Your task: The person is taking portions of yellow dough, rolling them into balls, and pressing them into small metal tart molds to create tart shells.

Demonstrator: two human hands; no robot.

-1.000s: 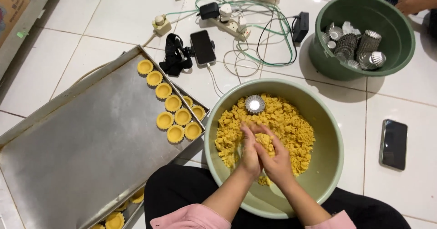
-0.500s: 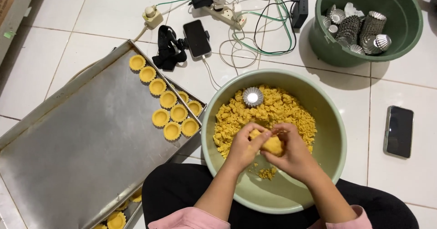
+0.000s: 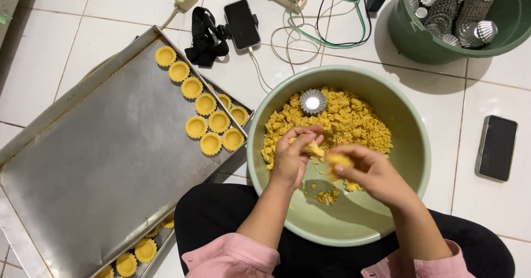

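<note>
A pale green bowl [image 3: 412, 162] on my lap holds crumbly yellow dough [image 3: 354, 123] and one small fluted metal tart mould [image 3: 313, 101] lying on top. Over the bowl, my left hand [image 3: 293, 156] pinches a small piece of dough [image 3: 314, 148] at its fingertips. My right hand [image 3: 368, 170] is closed on a separate lump of dough [image 3: 337, 160]. The two hands sit a little apart above the bowl's near side, where several crumbs lie.
To the left lies a metal baking tray [image 3: 99, 151] with several filled yellow tart shells [image 3: 210, 120] along its far edge. A dark green tub [image 3: 420, 40] of stacked metal moulds stands top right. One phone [image 3: 496, 147] lies right; another phone [image 3: 241, 23], cables and a power strip lie on the tiles.
My hands were pressed together on one lump of dough. Now they have pulled apart, each keeping a piece, and the view has tilted closer to the bowl.
</note>
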